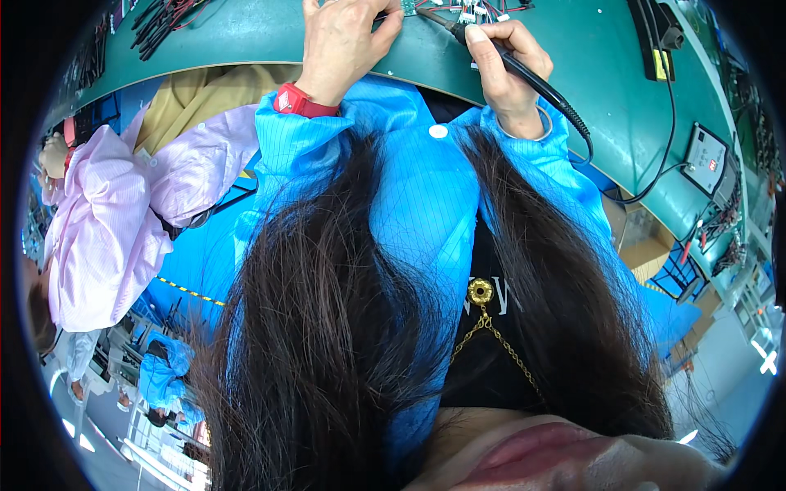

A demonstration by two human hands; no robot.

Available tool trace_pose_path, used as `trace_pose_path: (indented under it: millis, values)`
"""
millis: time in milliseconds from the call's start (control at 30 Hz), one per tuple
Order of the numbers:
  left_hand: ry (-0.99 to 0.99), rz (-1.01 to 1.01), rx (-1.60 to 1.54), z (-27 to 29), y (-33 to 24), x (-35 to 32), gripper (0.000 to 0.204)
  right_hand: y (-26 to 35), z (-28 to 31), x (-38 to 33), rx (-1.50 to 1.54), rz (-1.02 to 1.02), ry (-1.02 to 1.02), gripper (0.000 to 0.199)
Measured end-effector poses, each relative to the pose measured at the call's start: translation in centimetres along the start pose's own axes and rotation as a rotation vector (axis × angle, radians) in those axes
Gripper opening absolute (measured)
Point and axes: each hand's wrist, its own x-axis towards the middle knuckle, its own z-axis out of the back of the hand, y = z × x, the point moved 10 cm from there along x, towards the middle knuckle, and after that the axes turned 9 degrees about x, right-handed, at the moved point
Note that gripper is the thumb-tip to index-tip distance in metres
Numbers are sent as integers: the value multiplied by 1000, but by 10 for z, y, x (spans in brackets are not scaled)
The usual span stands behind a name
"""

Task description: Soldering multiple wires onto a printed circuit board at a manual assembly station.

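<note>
A small green circuit board [408,7] is sitting at approx. 12 o'clock of the view, part cut off by the top edge, so its long axis isn't showing. The soldering iron [547,92] is pointing at it from the board's 3-to-4 o'clock side, v. close; can't tell if tip & board are touching. That's the relation that counts: the iron's long axis is running 10 to 4 o'clock, slim end twd the board, handle & cord end away. The L hand [348,41] is lying nearer, w/ the board at its 2 o'clock, just by the fingertips; thumb & fingers are bending inward, but the tips are partly going out of frame, so can't tell if they're pinching it. The R hand [512,69] is sitting further off, board at its 10 o'clock, & is gripping the iron's handle pen-style, thumb on top. White connectors [471,15] w/ thin wires are lying at the board's 3 o'clock. The green tabletop [246,33] is spreading under it all; black leads [160,24] are lying btwn 10 & 11, & a white-faced box [706,158] is resting btwn 2 & 3.
</note>
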Motion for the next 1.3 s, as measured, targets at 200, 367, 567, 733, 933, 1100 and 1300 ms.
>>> trace_pose_path:
  millis: [200,367,567,733,933,1100,1300]
  values:
    - [16,2,7,-2,1,-1,8,-2,0,0,-12,-20,5,10]
    - [19,9,-19,0,3,-1,8,5,3,-1,-26,16,-7,9]
    - [62,31,-36,-1,4,-1,8,10,4,-2,8,23,-18,10]
    - [93,14,7,-2,2,1,8,5,6,-2,-31,48,-7,11]
    - [107,-1,27,-3,0,3,8,4,4,-2,-26,7,0,12]
    - [124,1,83,-5,-2,3,9,5,2,-1,-17,11,5,12]
    - [129,-6,76,-3,-1,4,8,4,0,-1,-1,8,20,12]
